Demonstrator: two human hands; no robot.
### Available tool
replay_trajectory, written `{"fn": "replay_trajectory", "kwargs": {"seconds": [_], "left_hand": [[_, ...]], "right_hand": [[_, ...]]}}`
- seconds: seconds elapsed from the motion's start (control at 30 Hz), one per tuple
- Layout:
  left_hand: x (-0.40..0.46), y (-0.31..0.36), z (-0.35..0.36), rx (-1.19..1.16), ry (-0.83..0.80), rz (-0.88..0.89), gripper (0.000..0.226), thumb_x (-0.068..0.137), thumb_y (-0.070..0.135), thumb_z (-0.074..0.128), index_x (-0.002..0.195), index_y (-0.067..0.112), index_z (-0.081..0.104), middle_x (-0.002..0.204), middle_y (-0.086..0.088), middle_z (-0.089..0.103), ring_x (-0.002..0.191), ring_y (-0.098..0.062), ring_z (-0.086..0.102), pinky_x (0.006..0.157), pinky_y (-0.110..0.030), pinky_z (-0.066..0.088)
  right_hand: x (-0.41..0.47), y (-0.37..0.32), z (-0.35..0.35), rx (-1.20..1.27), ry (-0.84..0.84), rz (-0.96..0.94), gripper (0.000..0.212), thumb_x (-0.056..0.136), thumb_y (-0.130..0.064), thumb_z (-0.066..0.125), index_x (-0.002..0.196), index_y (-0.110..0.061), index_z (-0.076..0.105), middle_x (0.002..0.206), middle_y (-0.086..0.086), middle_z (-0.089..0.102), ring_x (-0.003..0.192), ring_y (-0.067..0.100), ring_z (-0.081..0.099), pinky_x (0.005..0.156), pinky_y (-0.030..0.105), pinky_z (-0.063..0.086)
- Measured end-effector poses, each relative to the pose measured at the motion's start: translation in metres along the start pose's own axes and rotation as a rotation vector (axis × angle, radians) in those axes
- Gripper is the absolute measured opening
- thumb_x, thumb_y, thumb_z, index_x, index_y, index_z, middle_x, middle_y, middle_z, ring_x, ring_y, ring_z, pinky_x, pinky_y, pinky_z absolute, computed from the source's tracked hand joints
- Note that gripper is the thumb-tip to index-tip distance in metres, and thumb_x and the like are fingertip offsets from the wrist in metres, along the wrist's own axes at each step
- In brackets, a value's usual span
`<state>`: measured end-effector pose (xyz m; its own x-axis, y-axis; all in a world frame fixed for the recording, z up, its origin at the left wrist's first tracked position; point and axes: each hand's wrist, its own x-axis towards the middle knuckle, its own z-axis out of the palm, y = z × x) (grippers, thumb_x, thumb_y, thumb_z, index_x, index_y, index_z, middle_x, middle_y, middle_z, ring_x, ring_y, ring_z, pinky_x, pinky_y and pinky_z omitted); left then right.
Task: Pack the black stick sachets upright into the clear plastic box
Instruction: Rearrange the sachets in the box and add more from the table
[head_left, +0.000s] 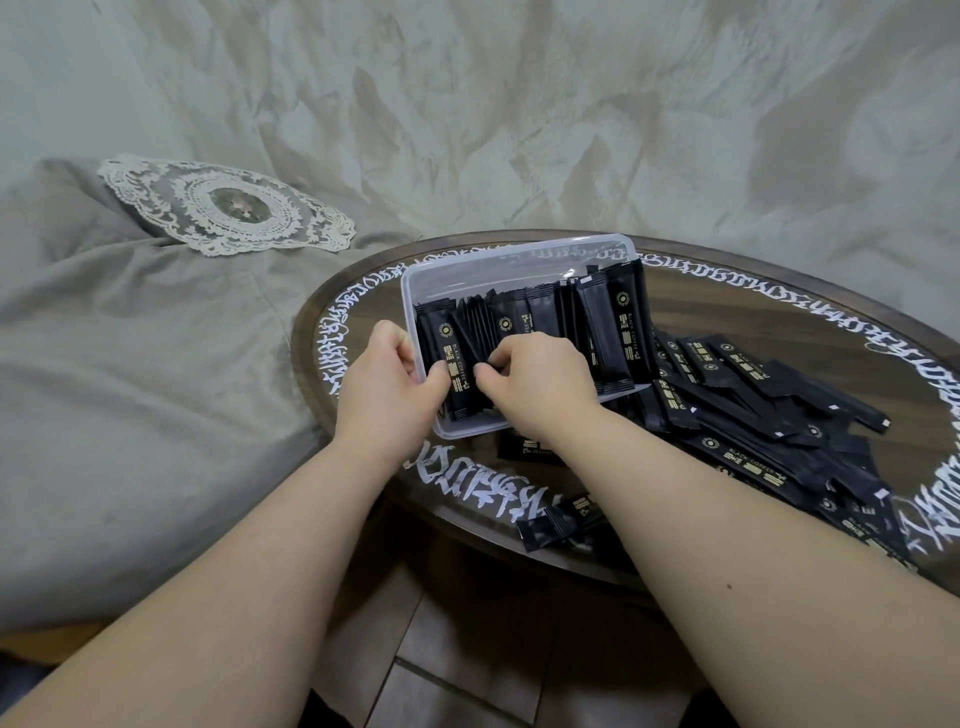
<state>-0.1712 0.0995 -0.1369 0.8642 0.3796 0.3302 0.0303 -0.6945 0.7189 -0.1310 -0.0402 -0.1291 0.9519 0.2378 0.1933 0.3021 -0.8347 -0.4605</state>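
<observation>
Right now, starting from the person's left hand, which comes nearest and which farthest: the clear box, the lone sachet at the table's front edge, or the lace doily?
1. Clear box: the left hand grips its near left corner.
2. Lone sachet: lower right, at the table's front edge.
3. Lace doily: far upper left, on the grey fabric.

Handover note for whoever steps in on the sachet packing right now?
Left hand grips the near-left wall of the clear plastic box, which is tipped up on the round table.
Right hand pinches sachets inside the box.
Done: a row of sachets in the box stands upright.
Left: the loose pile right of the box and one stray sachet at the near edge.
</observation>
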Motion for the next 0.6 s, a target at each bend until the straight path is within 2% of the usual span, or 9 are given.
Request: {"fn": "replay_trajectory", "kwargs": {"seconds": [0.1,0.2,0.4,0.5,0.6], "left_hand": [[0.001,0.000,0.000,-0.013,0.011,-0.004,0.030,0.084,0.024,0.065,0.073,0.016,0.038,0.061,0.005,0.047,0.057,-0.010,0.045,0.053,-0.024,0.034],[0.000,0.000,0.000,-0.040,0.018,-0.009,0.032,0.083,0.024,0.065,0.069,0.017,0.037,0.060,0.005,0.047,0.055,-0.012,0.044,0.053,-0.026,0.034],[0.002,-0.006,0.001,-0.081,0.021,0.015,0.034,0.083,0.028,0.067,0.068,0.016,0.039,0.058,0.006,0.047,0.054,-0.009,0.043,0.055,-0.027,0.034],[0.002,-0.006,0.000,-0.117,0.029,0.030,0.028,0.084,0.031,0.067,0.076,0.018,0.044,0.060,0.007,0.050,0.054,-0.005,0.048,0.056,-0.023,0.036],[0.002,-0.007,-0.003,-0.150,0.029,0.071,0.025,0.087,0.034,0.066,0.102,0.027,0.047,0.063,0.004,0.056,0.060,-0.008,0.057,0.059,-0.025,0.038]], "right_hand": [[0.001,0.003,0.001,0.093,-0.036,-0.001,0.034,0.087,-0.049,0.058,0.102,-0.020,0.069,0.094,-0.003,0.069,0.092,0.018,0.062,0.079,0.032,0.052],[0.001,0.001,0.005,0.086,-0.006,-0.002,0.043,0.084,-0.055,0.060,0.109,-0.021,0.064,0.099,-0.004,0.068,0.096,0.017,0.060,0.082,0.034,0.051],[-0.001,-0.012,0.014,0.018,0.004,-0.017,0.053,0.074,-0.060,0.068,0.102,-0.019,0.050,0.099,0.000,0.060,0.090,0.023,0.059,0.074,0.036,0.050],[-0.001,-0.016,0.015,-0.041,-0.004,-0.014,0.057,0.072,-0.058,0.071,0.102,-0.017,0.045,0.103,0.003,0.059,0.093,0.027,0.060,0.072,0.035,0.048],[0.000,-0.017,0.016,-0.066,-0.006,-0.012,0.055,0.072,-0.055,0.072,0.098,-0.018,0.041,0.102,0.004,0.060,0.094,0.029,0.060,0.070,0.035,0.047]]}}
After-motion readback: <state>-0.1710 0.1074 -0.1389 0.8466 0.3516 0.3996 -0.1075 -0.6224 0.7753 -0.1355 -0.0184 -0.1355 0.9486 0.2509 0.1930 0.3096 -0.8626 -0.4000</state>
